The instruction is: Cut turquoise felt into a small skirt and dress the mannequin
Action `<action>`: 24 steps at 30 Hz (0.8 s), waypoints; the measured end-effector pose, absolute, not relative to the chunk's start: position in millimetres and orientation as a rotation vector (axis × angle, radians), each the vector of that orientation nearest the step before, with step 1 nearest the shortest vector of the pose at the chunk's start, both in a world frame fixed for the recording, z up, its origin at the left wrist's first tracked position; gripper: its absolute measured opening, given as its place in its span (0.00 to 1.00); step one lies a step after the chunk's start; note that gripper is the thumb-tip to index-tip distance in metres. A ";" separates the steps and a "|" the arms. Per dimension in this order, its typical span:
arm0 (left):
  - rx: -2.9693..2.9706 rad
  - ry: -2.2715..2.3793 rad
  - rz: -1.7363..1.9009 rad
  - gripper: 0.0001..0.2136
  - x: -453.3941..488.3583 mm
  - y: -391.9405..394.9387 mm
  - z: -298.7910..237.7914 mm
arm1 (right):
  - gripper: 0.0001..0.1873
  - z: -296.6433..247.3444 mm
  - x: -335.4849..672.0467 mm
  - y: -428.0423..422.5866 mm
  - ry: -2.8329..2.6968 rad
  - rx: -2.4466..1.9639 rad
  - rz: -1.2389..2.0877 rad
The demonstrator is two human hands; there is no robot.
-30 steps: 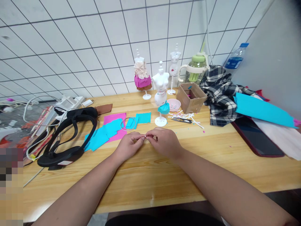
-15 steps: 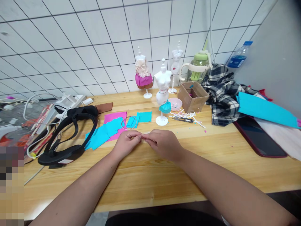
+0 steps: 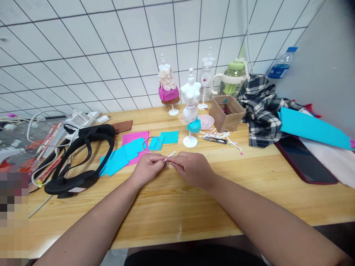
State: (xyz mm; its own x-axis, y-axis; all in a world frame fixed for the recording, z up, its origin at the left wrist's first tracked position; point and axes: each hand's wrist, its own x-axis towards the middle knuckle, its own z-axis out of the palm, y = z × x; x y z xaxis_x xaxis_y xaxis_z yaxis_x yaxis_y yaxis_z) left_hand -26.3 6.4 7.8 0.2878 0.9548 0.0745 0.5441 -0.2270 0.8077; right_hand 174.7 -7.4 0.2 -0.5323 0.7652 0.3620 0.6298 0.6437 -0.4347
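My left hand [image 3: 148, 168] and my right hand [image 3: 191, 168] meet over the wooden table [image 3: 177, 199], fingertips pinched together. Between them they hold a small white strip [image 3: 169, 155] that sticks up and to the right from the pinch. Just beyond my hands lie cyan and pink paper pieces [image 3: 130, 149] and a thin wire ring [image 3: 151, 144]. A white doll mannequin [image 3: 190, 107] with a cyan skirt stands a little farther back.
A black headset [image 3: 80, 159] lies at the left beside cables. Two more mannequins [image 3: 166, 87], a pink bowl [image 3: 206, 121], a cardboard box [image 3: 226, 112], scissors [image 3: 213, 140] and paper scraps sit behind. A plaid cloth [image 3: 260, 107], cyan sheet [image 3: 310, 127], jug and bottle are at the right.
The hands have stayed together at the same spot. The white strip now sticks out visibly above the pinched fingertips, where before only a small tip showed.
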 end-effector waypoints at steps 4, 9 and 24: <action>1.874 1.347 0.767 0.14 -25.6 5.6 7.5 | 0.18 1.2 174.8 -6.9 -2.318 -1.109 0.343; 1.916 1.375 0.724 0.16 -20.0 2.0 6.6 | 0.14 2.0 173.8 -5.6 -2.255 -1.164 0.354; 2.106 1.400 0.613 0.16 -17.0 -3.8 7.0 | 0.10 -0.3 171.6 -4.8 -2.226 -1.160 0.403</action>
State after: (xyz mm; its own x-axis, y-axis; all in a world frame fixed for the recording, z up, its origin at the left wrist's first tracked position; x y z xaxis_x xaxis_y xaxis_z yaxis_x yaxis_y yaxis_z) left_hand -17.0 -3.8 7.0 0.3593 0.9300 0.0775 0.6880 -0.3200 0.6513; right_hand 171.6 -4.8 -0.3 -0.4458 0.8189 0.3616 0.6400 0.5740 -0.5108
